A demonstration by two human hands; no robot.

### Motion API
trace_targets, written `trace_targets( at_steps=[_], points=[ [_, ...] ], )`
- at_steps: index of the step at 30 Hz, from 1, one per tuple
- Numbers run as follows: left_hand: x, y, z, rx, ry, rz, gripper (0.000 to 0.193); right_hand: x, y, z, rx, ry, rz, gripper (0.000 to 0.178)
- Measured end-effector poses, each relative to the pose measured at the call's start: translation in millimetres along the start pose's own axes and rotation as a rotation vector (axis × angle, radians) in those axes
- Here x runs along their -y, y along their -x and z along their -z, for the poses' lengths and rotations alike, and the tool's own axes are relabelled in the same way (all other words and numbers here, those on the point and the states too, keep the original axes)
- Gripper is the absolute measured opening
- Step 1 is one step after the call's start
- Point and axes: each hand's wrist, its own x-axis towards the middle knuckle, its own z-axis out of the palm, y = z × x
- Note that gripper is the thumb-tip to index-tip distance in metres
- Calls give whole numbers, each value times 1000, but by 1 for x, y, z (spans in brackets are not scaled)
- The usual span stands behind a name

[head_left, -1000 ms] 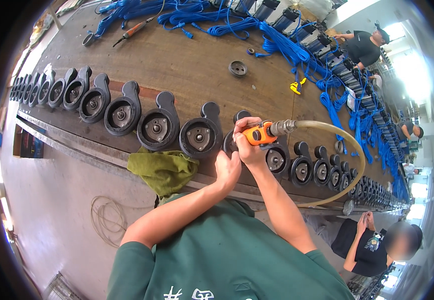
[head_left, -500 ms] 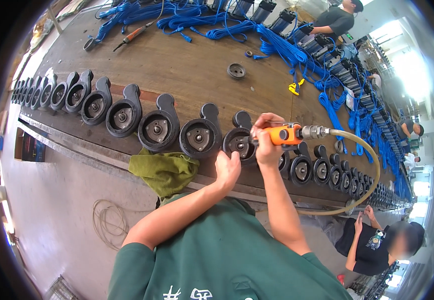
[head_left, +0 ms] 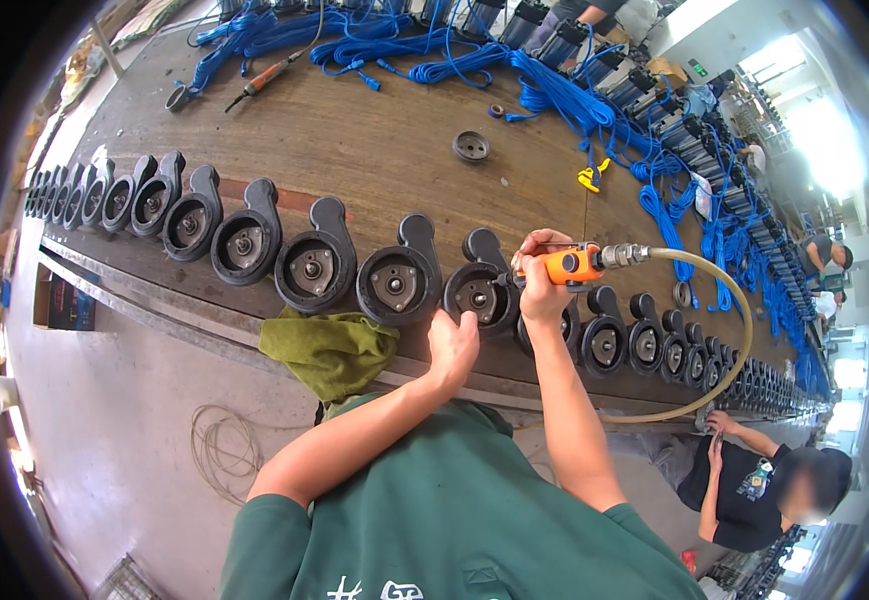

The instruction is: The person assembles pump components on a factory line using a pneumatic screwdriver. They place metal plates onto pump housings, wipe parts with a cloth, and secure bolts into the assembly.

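My right hand (head_left: 544,290) is wrapped round an orange air-powered screwdriver (head_left: 572,265) with a metal hose fitting at its back end. The tool lies nearly level, and its tip is at the right side of a round black pump housing (head_left: 476,296) with a metal plate and central shaft inside. My left hand (head_left: 452,346) grips the near left rim of that same housing, thumb and curled fingers against it. Another pump housing (head_left: 396,285) stands just left of it. The exact contact of the tool's tip is too small to make out.
Similar housings line the bench's near edge on both sides. A green cloth (head_left: 329,345) hangs over the edge. A clear air hose (head_left: 744,330) loops right. Blue cables (head_left: 564,95), a loose metal disc (head_left: 471,147) and a second orange tool (head_left: 257,84) lie farther back. A co-worker (head_left: 754,480) stands at right.
My right hand and the screwdriver have shifted slightly right, uncovering more of the housing's metal plate. My left hand stays at the rim. The person at the far back has bent or moved.
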Motion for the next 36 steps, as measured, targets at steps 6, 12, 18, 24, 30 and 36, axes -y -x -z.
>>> trace_targets(
  at_steps=[6,12,18,24,30,36],
  points=[
    [5,2,-2,-43,66,-72,42,-7,5,-1,95,54,-1,22],
    [7,1,-3,-38,59,-76,40,-13,4,-1,63,9,11,21],
    [5,-2,-5,-44,-30,-83,41,4,6,-4,24,76,54,30],
    [7,-2,-4,-41,11,-84,40,20,47,8,22,57,-27,30],
    [10,-4,-6,-42,34,-89,40,20,53,9,-1,57,-29,29],
    [9,-4,-8,-26,33,-55,40,19,55,13,5,81,-45,28]
  ],
)
